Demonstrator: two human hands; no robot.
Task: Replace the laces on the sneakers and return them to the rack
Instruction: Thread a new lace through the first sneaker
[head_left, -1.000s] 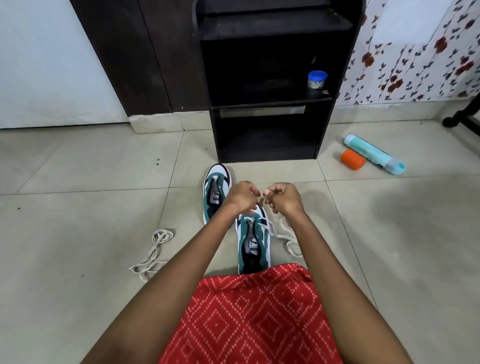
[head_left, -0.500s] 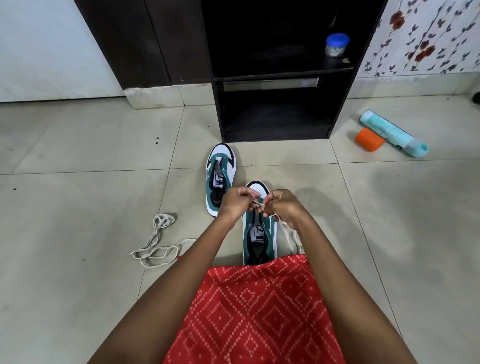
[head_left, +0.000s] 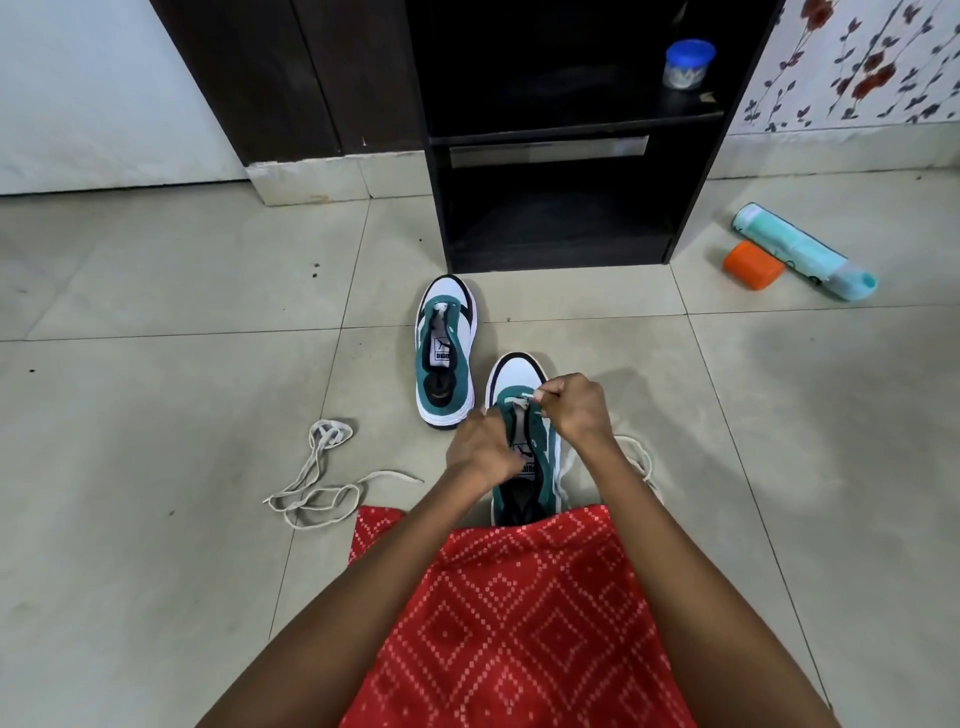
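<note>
The right hand (head_left: 574, 405) is pinching the tip of a white lace (head_left: 523, 399) just above the front eyelets of the near sneaker (head_left: 517, 376), fingers curling tight on it. The left hand (head_left: 485, 448) is sitting lower and just beside it, its fingers curling over the left edge of that sneaker's opening by the tongue and holding it; the fingertips themselves are hidden. The two hands are working close together but not touching. The rest of the lace is trailing off the sneaker's right side onto the floor (head_left: 156, 415). The sneaker's heel is tucking under a red patterned cloth (head_left: 519, 623) over the person's lap. The far sneaker (head_left: 447, 353) is standing unlaced just beside it to the front left, toe pointing at the rack (head_left: 439, 208). A loose lace (head_left: 322, 478) is lying tangled on the floor to the left. A blue-lidded jar (head_left: 688, 65) is standing on the rack's shelf, and right of the rack a teal bottle (head_left: 802, 252) is lying against an orange tub (head_left: 753, 265).
</note>
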